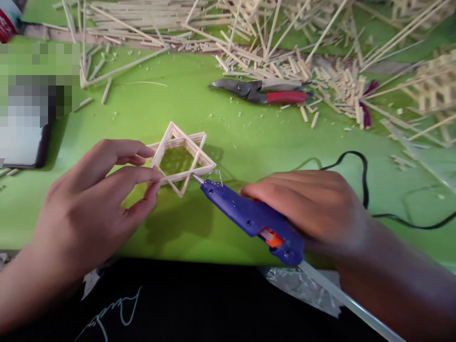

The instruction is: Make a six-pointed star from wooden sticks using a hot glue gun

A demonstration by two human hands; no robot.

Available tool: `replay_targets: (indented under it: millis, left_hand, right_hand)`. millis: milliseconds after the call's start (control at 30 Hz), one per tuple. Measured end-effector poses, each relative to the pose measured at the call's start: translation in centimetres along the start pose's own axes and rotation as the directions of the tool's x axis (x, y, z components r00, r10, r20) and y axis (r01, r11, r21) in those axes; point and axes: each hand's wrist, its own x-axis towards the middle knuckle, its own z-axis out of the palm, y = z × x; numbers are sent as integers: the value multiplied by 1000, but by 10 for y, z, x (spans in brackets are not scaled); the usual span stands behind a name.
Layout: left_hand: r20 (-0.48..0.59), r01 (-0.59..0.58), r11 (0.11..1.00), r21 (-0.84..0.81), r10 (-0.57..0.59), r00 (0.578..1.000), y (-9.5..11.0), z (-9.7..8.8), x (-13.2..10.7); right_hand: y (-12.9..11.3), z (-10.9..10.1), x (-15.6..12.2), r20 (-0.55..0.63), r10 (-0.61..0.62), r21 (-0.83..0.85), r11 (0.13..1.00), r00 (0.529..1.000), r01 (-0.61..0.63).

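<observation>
My left hand point(96, 204) pinches the left corner of a small star-shaped frame point(197, 169) built from layered thin wooden sticks. It is held just over the green table surface. My right hand point(302, 204) is wrapped round a blue hot glue gun point(245, 213), whose metal nozzle meets the lower right side of the star. A long translucent glue stick point(342, 294) runs out of the gun's back end. Fine strings of glue hang near the nozzle. The trigger and most of my right fingers are hidden behind the gun.
Pruning shears point(263, 91) with a red handle lie beyond the star. Piles of cut wooden sticks point(278, 66) spread along the back. A phone point(24, 128), partly blurred out, rests at left. A black cord point(365, 180) curls at right. Lattice stick pieces point(434, 90) stand far right.
</observation>
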Motion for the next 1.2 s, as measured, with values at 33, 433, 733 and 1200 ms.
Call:
replay_targets:
  millis: [33, 433, 733, 1200]
  left_hand:
    - [-1, 1, 1000, 0, -1, 1000, 0, 0, 0]
    - [14, 29, 1000, 11, -29, 999, 2, -1, 0]
    - [13, 13, 1000, 13, -13, 1000, 2, -2, 1]
    - [17, -3, 1000, 15, 3, 1000, 3, -2, 2]
  right_hand:
    - [0, 0, 0, 2, -1, -1, 1000, 1000, 1]
    - [-2, -1, 4, 9, 10, 12, 1000, 1000, -10]
    - [-1, -2, 4, 20, 10, 21, 1000, 1000, -10]
    - [-5, -4, 5, 37, 45, -3, 999, 998, -45]
